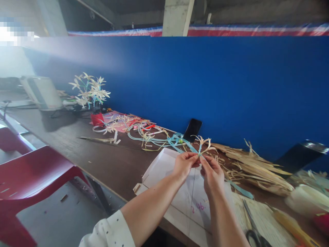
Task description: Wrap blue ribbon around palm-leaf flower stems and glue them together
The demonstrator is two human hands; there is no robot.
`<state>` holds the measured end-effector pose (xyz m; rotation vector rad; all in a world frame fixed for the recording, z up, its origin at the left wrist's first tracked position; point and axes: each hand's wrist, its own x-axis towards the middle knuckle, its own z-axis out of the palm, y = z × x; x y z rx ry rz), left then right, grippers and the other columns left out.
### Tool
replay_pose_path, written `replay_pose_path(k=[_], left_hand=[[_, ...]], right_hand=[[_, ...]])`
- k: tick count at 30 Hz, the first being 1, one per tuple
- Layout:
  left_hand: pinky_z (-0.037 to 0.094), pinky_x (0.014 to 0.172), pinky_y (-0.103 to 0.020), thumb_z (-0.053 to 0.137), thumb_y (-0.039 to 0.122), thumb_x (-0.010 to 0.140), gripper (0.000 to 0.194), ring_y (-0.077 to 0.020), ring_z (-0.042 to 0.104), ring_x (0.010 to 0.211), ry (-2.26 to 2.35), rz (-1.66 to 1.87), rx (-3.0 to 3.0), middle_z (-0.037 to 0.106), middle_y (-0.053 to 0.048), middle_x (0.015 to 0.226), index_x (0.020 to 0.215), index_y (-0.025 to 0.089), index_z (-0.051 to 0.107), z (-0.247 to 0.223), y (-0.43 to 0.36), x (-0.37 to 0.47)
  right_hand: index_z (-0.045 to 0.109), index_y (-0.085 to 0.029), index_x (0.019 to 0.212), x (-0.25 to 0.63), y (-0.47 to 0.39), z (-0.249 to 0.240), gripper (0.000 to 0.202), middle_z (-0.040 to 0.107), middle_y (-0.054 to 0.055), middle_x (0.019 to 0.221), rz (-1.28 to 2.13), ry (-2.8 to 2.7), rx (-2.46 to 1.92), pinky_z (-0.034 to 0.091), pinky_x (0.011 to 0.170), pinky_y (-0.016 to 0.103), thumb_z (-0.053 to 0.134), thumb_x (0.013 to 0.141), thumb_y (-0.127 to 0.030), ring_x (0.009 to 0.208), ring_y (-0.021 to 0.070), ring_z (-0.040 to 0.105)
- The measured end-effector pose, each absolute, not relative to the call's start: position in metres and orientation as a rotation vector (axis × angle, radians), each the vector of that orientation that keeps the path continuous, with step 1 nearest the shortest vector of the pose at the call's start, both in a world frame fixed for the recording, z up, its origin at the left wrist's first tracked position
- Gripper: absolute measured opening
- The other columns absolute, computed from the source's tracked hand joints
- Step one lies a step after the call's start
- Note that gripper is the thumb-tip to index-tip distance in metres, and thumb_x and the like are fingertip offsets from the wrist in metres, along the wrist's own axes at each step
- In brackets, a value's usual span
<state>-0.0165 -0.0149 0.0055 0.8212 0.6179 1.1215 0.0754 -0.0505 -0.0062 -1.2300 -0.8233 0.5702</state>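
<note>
As seen from the head view, where the fingers of the left hand [185, 165] and the right hand [214, 173] come together, both sets are pinched narrow on the base of a pale flower [200, 146] with a blue-wrapped stem; its petals spread just above the fingertips, one group bending to the right; beneath the fingers lies a shallow white box [156, 171], with pink writing on its surface to the near side of them; just beyond and left of the fingers, loops of light-blue ribbon [176, 139] run across the brown tabletop [120, 168]; behind these a dark phone [193, 128] leans against the blue partition [231, 85]; farther left of the fingers, scraps lie over a pink sheet [115, 118], and beside it stands a red pot [97, 119] with a bunch of pale flowers [89, 91] above it; right of the fingers, dry straw-coloured strips [257, 168] are heaped; nearer the wearer on that side rest black-handled scissors [253, 233] and, just beside them, a tool with a wooden handle [289, 224]; well apart, to the far left of the fingers, is a red chair [38, 168].
</note>
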Motion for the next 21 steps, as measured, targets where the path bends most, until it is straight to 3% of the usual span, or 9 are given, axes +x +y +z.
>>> replay_pose_path(k=[7,12,17,21], left_hand=[[0.049,0.059,-0.021,0.067,0.023,0.071,0.019,-0.0097,0.06,0.061,0.602,1.073,0.702,0.063,-0.006,0.07,0.081,0.009,0.062,0.011,-0.017,-0.019],[0.046,0.053,-0.017,0.066,0.018,0.071,0.015,-0.0062,0.055,0.056,0.583,1.059,0.653,0.06,-0.004,0.067,0.082,0.008,0.062,0.011,-0.016,-0.021],[0.045,0.054,-0.016,0.067,0.019,0.07,0.016,-0.0049,0.054,0.055,0.526,1.063,0.657,0.06,-0.004,0.067,0.081,0.008,0.062,0.007,-0.014,-0.02],[0.045,0.055,-0.017,0.069,0.021,0.068,0.019,-0.0062,0.054,0.057,0.516,1.08,0.665,0.061,-0.004,0.067,0.08,0.009,0.062,0.002,-0.011,-0.019]], right_hand=[[0.065,-0.017,0.084,0.075,-0.048,-0.007,0.032,0.054,-0.003,0.057,0.763,-0.764,-1.089,0.026,0.04,0.018,0.076,0.063,-0.039,0.043,0.005,0.035],[0.066,-0.016,0.08,0.077,-0.046,-0.008,0.029,0.052,-0.003,0.054,0.765,-0.739,-1.055,0.029,0.042,0.019,0.076,0.061,-0.036,0.045,0.0064,0.037],[0.068,-0.018,0.087,0.085,-0.043,-0.017,0.032,0.063,0.001,0.073,0.62,-0.756,-1.178,0.044,0.056,0.023,0.074,0.062,-0.037,0.063,0.0122,0.053],[0.067,-0.017,0.094,0.094,-0.037,-0.022,0.038,0.065,0.003,0.084,0.375,-0.663,-1.236,0.048,0.065,0.029,0.072,0.063,-0.038,0.072,0.0161,0.058]])
